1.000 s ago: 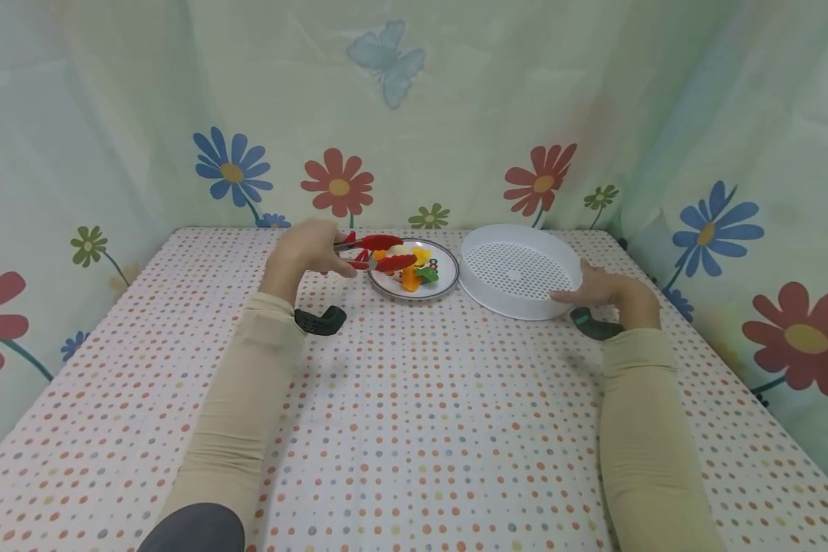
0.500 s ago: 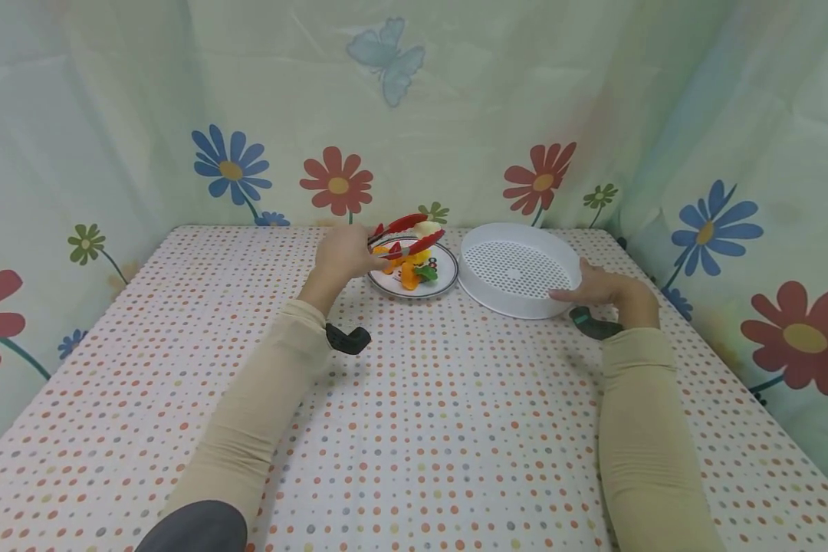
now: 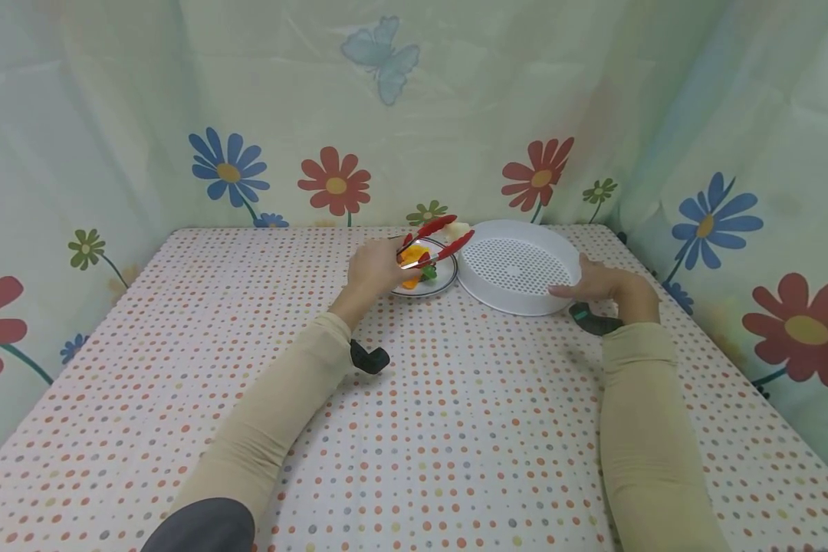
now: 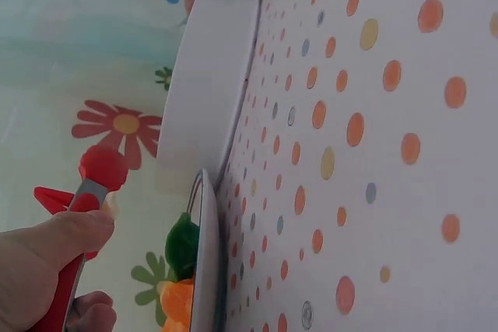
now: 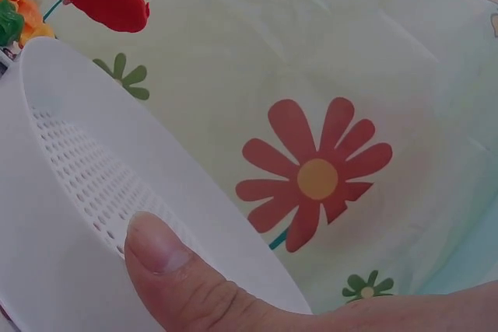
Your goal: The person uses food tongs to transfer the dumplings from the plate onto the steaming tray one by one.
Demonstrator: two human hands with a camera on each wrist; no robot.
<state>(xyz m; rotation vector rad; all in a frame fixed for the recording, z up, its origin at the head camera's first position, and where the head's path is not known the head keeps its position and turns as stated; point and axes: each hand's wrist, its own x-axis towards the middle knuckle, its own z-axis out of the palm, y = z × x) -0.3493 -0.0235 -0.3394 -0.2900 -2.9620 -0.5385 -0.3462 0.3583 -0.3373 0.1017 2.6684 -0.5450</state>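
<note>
Grips red-tipped tongs with the left hand, pinching a pale piece in mid-air near the white strainer, and grasps with the right hand the rim of that strainer, set beside the plate of orange and green pieces on the dotted tablecloth.
</note>
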